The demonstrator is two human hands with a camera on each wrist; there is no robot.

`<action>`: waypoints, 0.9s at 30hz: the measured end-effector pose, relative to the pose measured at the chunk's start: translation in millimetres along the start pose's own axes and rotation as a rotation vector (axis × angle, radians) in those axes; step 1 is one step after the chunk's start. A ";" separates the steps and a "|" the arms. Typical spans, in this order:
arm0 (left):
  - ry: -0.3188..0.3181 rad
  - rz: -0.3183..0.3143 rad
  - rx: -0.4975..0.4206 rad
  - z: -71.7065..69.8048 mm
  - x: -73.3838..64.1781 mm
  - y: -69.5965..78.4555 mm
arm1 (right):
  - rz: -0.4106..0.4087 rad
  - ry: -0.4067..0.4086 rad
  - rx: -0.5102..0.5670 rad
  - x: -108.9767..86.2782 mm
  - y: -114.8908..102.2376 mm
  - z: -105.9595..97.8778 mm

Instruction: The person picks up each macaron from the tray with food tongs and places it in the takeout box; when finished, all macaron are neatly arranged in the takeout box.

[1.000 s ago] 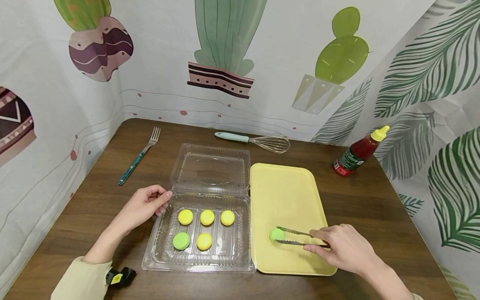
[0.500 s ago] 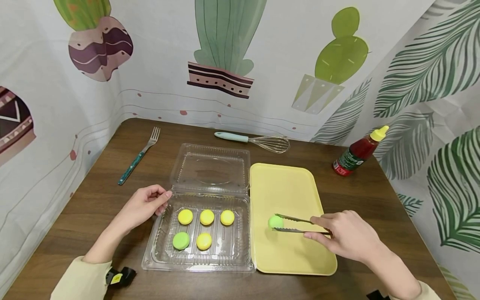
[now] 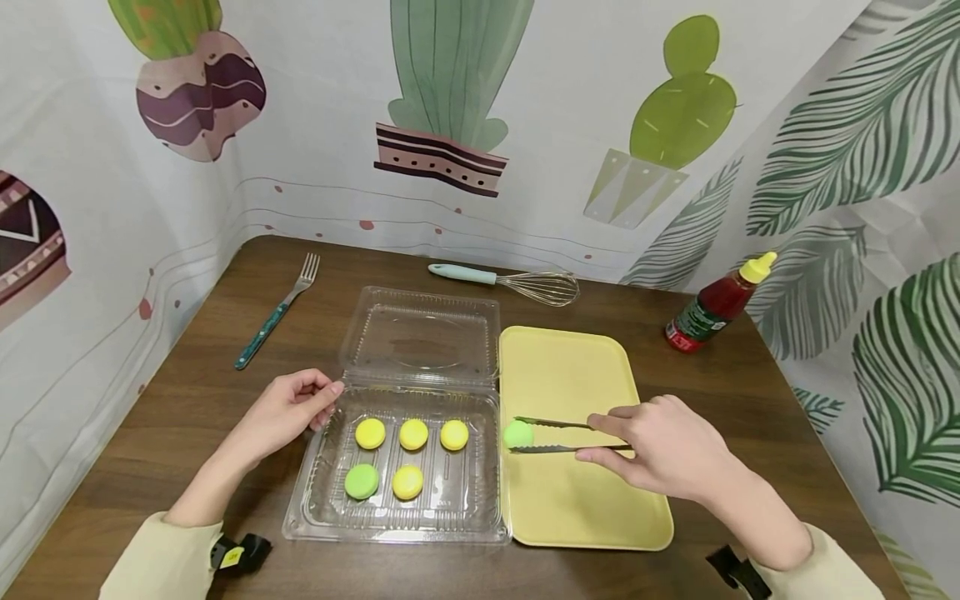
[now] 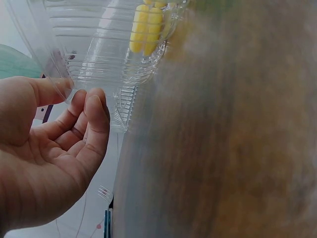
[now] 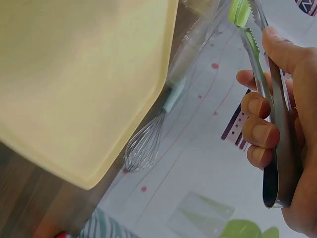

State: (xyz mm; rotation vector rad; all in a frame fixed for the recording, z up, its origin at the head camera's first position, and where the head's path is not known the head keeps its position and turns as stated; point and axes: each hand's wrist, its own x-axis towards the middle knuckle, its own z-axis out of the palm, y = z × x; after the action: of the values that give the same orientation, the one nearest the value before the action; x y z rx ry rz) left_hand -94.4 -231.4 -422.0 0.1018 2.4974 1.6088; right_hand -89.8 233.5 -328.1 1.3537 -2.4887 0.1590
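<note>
My right hand (image 3: pixel 663 446) grips metal tongs (image 3: pixel 561 449), whose serrated tips pinch a green macaron (image 3: pixel 517 434). In the right wrist view the macaron (image 5: pixel 240 12) is clear of the tray, its two shells edge-on. It hangs over the left edge of the yellow tray (image 3: pixel 585 508), beside the clear plastic container (image 3: pixel 397 535). Inside the container lie several yellow macarons (image 3: pixel 413 434) and another green macaron (image 3: pixel 362 482), in two rows. My left hand (image 3: pixel 292 412) pinches the container's left rim between thumb and fingers, as the left wrist view (image 4: pixel 59 144) also shows.
The container's lid (image 3: pixel 423 337) lies folded back behind it. A whisk (image 3: pixel 517 282) rests at the table's rear, and a fork (image 3: pixel 277 317) at the left. A red sauce bottle (image 3: pixel 708 308) stands at the back right. A patterned cloth hangs behind the table.
The right hand has carried the green macaron in the tongs up off the tray's middle, then leftward to the container's edge. My left hand and the container have stayed put.
</note>
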 end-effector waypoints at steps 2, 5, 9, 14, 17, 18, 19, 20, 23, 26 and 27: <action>0.001 -0.007 -0.007 -0.7 -0.3 0.2 | -0.010 -0.004 0.013 6.4 -2.6 1.9; 0.001 -0.008 -0.014 -1.0 -0.2 -0.2 | -0.022 -0.012 0.029 15.3 -6.4 5.3; 0.002 -0.007 -0.015 -1.0 -0.2 -0.2 | -0.037 -0.031 0.044 25.6 -11.6 10.7; 0.000 -0.006 -0.006 0.1 -0.3 0.9 | -0.064 -0.061 0.042 35.1 -18.5 18.9; -0.001 -0.008 -0.003 0.5 -0.3 2.0 | -0.069 -0.093 0.041 40.0 -22.5 23.6; -0.001 -0.009 -0.003 0.5 -0.4 2.3 | -0.067 -0.108 0.040 41.6 -23.7 24.8; 0.000 -0.011 -0.004 0.2 -0.6 2.9 | -0.065 -0.124 0.039 43.2 -24.9 25.9; 0.000 -0.012 -0.004 0.2 -0.6 3.0 | -0.063 -0.141 0.039 44.9 -26.1 26.9; 0.002 -0.016 -0.008 -0.4 -0.8 3.4 | -0.061 -0.194 0.034 50.0 -29.6 29.4; 0.002 -0.018 -0.012 -0.6 -0.9 3.0 | -0.067 -0.236 0.039 54.6 -33.0 31.8; 0.002 -0.019 -0.015 -0.8 -1.0 3.2 | -0.068 -0.249 0.038 55.8 -34.1 32.6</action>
State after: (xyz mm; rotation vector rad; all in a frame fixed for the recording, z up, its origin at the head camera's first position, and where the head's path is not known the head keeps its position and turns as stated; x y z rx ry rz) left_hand -93.7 -230.9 -418.7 0.0744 2.4804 1.6206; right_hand -96.6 162.3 -343.1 1.5573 -2.6460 0.0241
